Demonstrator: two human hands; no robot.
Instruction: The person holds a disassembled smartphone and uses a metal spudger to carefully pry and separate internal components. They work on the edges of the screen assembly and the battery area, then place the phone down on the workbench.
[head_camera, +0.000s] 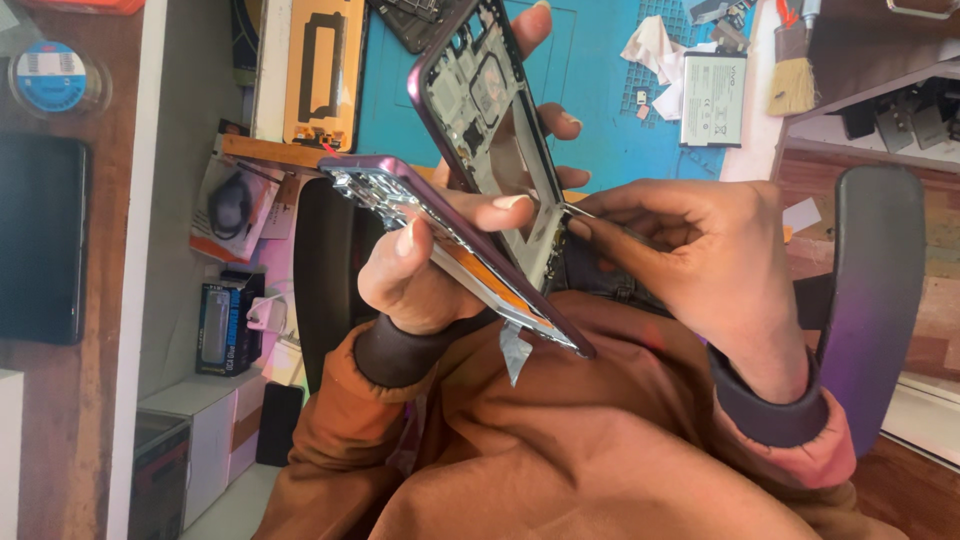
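My left hand (410, 275) grips an opened purple phone. Its thumb presses on the lower half (395, 195), a purple shell with bare inner parts and an orange strip. Its fingers reach behind the upright middle frame (480, 95), which stands tilted away from the lower half. My right hand (700, 260) pinches a thin metal tool (592, 213) whose tip touches the inner edge of the middle frame near my left thumb. A loose silvery strip (514, 350) hangs from the shell's near end. Brown sleeves cover both arms.
A blue work mat (600, 130) lies beyond the hands, with a white phone battery (712, 98), crumpled paper and small parts on it. A brush (793, 72) rests at the right. An orange panel (322, 70), small boxes (222, 328) and a tape roll (48, 78) sit left. A black chair armrest (872, 300) stands right.
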